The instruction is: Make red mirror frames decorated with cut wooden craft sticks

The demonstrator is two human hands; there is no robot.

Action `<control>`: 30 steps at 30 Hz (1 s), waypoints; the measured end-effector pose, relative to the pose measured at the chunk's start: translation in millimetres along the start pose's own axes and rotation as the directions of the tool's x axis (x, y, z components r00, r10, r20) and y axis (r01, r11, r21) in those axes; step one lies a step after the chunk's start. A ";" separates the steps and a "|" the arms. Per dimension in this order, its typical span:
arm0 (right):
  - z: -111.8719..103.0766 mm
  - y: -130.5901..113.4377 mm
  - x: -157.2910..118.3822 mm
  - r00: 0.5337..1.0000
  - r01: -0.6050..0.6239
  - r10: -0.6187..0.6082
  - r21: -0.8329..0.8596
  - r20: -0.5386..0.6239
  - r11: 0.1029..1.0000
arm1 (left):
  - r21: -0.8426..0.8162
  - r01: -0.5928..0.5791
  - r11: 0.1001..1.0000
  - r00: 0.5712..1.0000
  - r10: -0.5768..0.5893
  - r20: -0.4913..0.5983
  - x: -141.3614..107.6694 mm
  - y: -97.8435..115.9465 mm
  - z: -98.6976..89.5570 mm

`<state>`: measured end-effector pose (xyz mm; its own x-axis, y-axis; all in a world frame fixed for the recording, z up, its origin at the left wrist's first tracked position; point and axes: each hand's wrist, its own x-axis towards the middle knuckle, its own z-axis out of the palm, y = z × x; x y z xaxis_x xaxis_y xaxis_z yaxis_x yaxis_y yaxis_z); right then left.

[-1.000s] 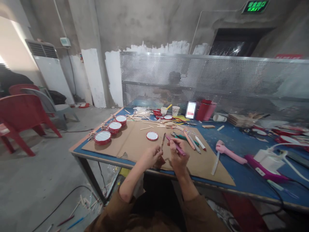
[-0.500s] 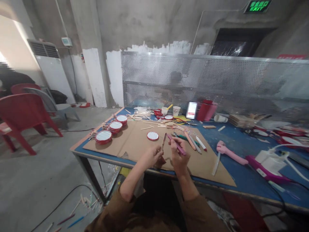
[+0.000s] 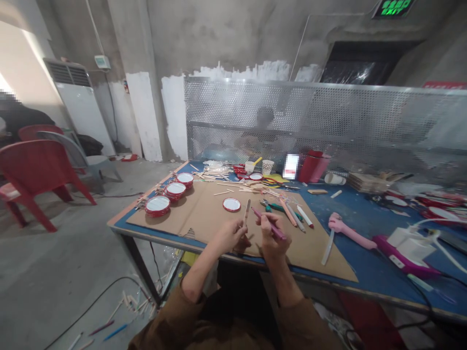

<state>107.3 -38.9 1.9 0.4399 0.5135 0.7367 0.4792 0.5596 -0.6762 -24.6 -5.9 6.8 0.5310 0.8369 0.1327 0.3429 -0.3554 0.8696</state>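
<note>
My left hand (image 3: 229, 236) grips a thin wooden stick (image 3: 247, 212) that points up and away over the cardboard sheet (image 3: 204, 214). My right hand (image 3: 272, 239) holds a pink-purple marker (image 3: 269, 224) slanted to the right, its tip close to the stick. Both hands hover near the table's front edge. A red-rimmed round lid (image 3: 231, 204) lies on the cardboard just beyond the stick. More markers (image 3: 296, 216) lie right of my right hand.
Red-rimmed lids (image 3: 157, 206) sit stacked at the cardboard's left end. Loose sticks, cups and a red container (image 3: 308, 166) crowd the far side of the blue table (image 3: 365, 253). A pink glue gun (image 3: 346, 229), white adapter (image 3: 410, 244), red chairs (image 3: 34, 177) and a perforated metal screen (image 3: 321, 121).
My right hand and the marker have shifted slightly right and down. The left hand keeps the stick almost still. The view has drifted a little.
</note>
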 end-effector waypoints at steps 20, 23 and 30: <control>-0.7 7.9 0.2 0.986 0.002 0.012 -0.084 0.168 0.996 | -0.188 0.068 0.980 0.998 -0.064 0.024 -3.7 8.3 1.4; -1.2 6.3 0.8 0.984 0.021 -0.002 -0.107 0.177 0.994 | -0.126 0.052 0.991 0.998 -0.055 -0.020 -3.9 9.2 0.8; -1.1 5.9 1.1 0.985 0.012 0.008 -0.115 0.173 0.993 | -0.161 0.055 0.985 0.998 -0.055 0.004 -3.0 7.0 1.2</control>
<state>111.4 -35.8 -1.3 0.3061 0.6229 0.7200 0.5682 0.4873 -0.6631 -22.8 -11.4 12.0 0.5145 0.8535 0.0831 0.2423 -0.2377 0.9406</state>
